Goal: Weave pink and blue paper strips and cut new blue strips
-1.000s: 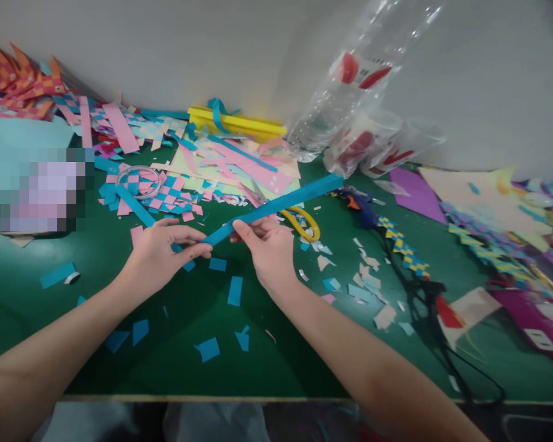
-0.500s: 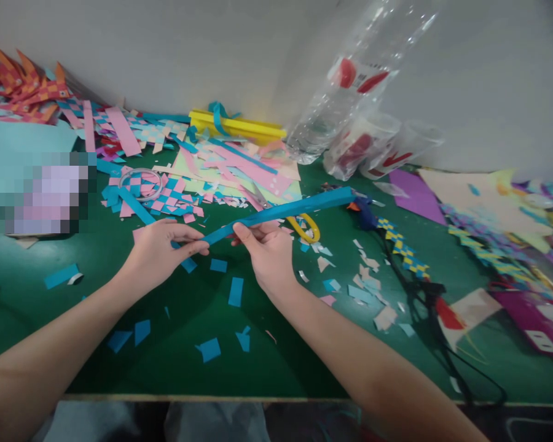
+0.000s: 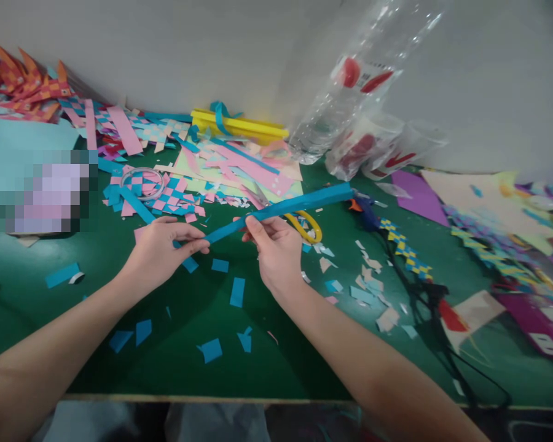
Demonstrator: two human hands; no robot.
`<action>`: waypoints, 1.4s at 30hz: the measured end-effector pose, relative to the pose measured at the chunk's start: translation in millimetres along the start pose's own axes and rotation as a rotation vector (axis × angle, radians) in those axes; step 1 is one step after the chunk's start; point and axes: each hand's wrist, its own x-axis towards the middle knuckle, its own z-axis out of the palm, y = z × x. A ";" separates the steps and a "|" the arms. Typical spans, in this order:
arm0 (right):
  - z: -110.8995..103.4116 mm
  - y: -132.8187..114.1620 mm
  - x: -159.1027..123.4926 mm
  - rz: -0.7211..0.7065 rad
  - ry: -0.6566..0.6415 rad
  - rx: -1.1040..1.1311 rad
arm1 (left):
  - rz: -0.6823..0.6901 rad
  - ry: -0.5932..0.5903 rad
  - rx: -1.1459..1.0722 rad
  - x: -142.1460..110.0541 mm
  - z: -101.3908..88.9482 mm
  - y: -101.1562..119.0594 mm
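A long blue paper strip point(image 3: 304, 200) stretches between my hands and slants up to the right, its far end free. My left hand point(image 3: 166, 245) pinches it near the left end between thumb and fingers. Farther along, my right hand point(image 3: 279, 245) grips the strip with the thumb on top and fingers beneath. Just behind the strip lie scissors with yellow handles point(image 3: 311, 227), partly hidden by it. Cut blue paper scraps point(image 3: 237, 292) are scattered on the green table point(image 3: 175, 374) below my hands.
A roll of clear tape point(image 3: 142, 184) lies on woven pink and blue paper at the left. Behind are a yellow paper strip point(image 3: 239, 126), a plastic bottle point(image 3: 332, 104) and plastic cups point(image 3: 378, 141). A hot glue gun point(image 3: 366, 212) with a black cord rests at the right.
My right hand has slid a little to the right along the blue strip. My left hand stays in place, pinching the strip's left part.
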 end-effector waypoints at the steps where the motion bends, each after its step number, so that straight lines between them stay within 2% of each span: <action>1: 0.3 0.1 -0.1 0.006 -0.007 0.011 | 0.003 0.001 0.002 0.0 0.0 -1.1; 13: -2.4 3.7 3.0 0.009 0.019 0.044 | -0.012 -0.046 -0.052 0.9 0.9 -3.6; 17: -2.1 -2.6 1.2 -0.032 0.002 -0.045 | 0.027 -0.094 -0.025 0.5 3.6 -6.4; 20: 0.1 -12.3 -3.9 -0.072 -0.037 -0.231 | 0.110 -0.016 0.090 -1.7 5.8 -6.7; 23: 3.4 -18.4 -10.3 -0.060 -0.073 -0.323 | 0.154 0.037 0.088 -3.4 7.3 -4.5; 29: 4.8 -11.9 -14.9 0.030 -0.117 -0.248 | 0.129 -0.139 -0.009 -1.0 6.9 0.0; 37: 2.8 -3.2 -8.5 0.077 -0.182 -0.096 | 0.084 -0.157 0.050 -0.1 6.5 1.7; 42: 2.5 -2.6 -6.7 0.081 -0.153 -0.094 | 0.117 -0.146 0.076 0.6 9.2 0.3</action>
